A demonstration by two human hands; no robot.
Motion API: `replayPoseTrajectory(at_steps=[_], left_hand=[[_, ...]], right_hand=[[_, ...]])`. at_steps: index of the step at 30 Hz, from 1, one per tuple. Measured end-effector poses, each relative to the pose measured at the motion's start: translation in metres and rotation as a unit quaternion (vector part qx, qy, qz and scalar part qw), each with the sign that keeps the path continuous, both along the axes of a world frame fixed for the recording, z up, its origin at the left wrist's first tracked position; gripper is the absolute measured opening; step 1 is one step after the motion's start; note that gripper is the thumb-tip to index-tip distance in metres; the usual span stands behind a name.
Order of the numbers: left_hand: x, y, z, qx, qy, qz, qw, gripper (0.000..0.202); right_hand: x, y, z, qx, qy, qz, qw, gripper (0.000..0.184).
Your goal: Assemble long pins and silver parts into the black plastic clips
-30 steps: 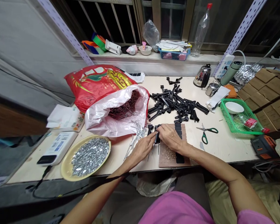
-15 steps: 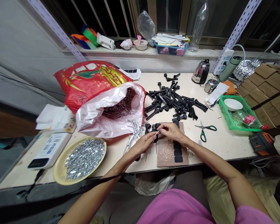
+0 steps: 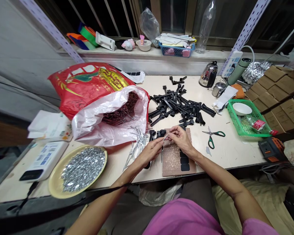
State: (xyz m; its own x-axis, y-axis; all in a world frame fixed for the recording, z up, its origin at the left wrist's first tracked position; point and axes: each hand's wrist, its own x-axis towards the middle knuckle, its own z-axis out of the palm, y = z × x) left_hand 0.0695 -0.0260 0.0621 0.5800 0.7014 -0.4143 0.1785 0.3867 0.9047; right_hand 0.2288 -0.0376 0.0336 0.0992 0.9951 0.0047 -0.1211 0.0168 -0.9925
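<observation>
My left hand (image 3: 150,150) and my right hand (image 3: 180,138) meet above the near edge of a brown board (image 3: 172,160) with black pads stuck on it. Both are closed in a pinch around a thin silver nail (image 3: 165,137) and black plastic pieces (image 3: 159,133). Loose silver nails (image 3: 137,142) lie just left of my hands. A heap of black plastic parts (image 3: 181,107) spreads over the table beyond them.
A red and white bag (image 3: 107,101) of dark nails lies to the left. A yellow plate (image 3: 61,184) of small silver pieces sits near the front edge. Green-handled scissors (image 3: 212,137), a green basket (image 3: 250,122), a kettle (image 3: 208,74) and cardboard boxes (image 3: 276,94) stand right.
My hands lifted slightly off the board, and the right fingers now pinch a nail between them. The view has shifted a little to the right and down.
</observation>
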Motion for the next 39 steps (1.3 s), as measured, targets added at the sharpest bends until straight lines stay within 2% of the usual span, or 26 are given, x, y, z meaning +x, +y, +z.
replayPoseTrajectory(at_steps=[6,9,14,16,18,23,25,26,28,29,31,33,35,37,39], left_hand=[[0.016,-0.003,-0.015,-0.014,0.038,0.048,0.998,0.056],[0.019,-0.001,-0.022,-0.055,0.059,0.045,0.996,0.052],[0.016,0.005,-0.025,-0.105,0.034,0.045,0.993,0.048],[0.014,0.006,-0.023,-0.112,0.025,0.054,0.992,0.049],[0.010,0.005,-0.021,-0.109,0.017,0.069,0.992,0.051],[-0.007,0.000,-0.016,-0.077,0.006,0.097,0.992,0.054],[-0.014,-0.002,-0.014,-0.068,0.004,0.096,0.993,0.053],[-0.017,-0.004,-0.014,-0.063,0.002,0.095,0.993,0.052],[-0.022,-0.007,-0.014,-0.052,-0.007,0.093,0.994,0.050],[-0.023,-0.009,-0.014,-0.046,-0.011,0.089,0.995,0.050],[-0.024,-0.013,-0.013,-0.040,-0.014,0.073,0.996,0.051],[-0.022,-0.019,-0.012,-0.037,-0.007,0.050,0.998,0.055],[-0.019,-0.024,-0.010,-0.028,-0.001,0.030,0.999,0.061],[-0.016,-0.028,-0.007,-0.014,-0.004,0.023,1.000,0.068],[-0.013,-0.029,-0.006,-0.001,-0.012,0.026,1.000,0.075]], right_hand=[[-0.001,-0.003,-0.017,0.005,-0.089,-0.064,0.994,0.014],[0.005,-0.009,-0.025,0.001,-0.157,-0.052,0.986,0.008],[0.016,-0.023,-0.025,0.072,-0.294,-0.027,0.953,0.012],[0.017,-0.027,-0.024,0.105,-0.362,-0.008,0.926,0.015],[0.015,-0.032,-0.024,0.131,-0.446,0.038,0.884,0.017],[0.007,-0.047,-0.024,0.157,-0.644,0.125,0.738,0.016],[0.005,-0.052,-0.023,0.166,-0.679,0.133,0.703,0.017],[0.004,-0.053,-0.023,0.167,-0.686,0.134,0.695,0.017],[0.004,-0.052,-0.023,0.158,-0.678,0.127,0.706,0.020],[0.004,-0.051,-0.022,0.151,-0.661,0.119,0.726,0.020],[0.004,-0.047,-0.017,0.138,-0.591,0.097,0.788,0.017],[0.004,-0.042,-0.009,0.126,-0.485,0.057,0.863,0.014],[0.001,-0.037,0.000,0.103,-0.366,0.010,0.925,0.009],[-0.004,-0.034,0.009,0.067,-0.254,-0.029,0.964,0.004],[-0.010,-0.032,0.014,0.032,-0.160,-0.047,0.985,0.009]])
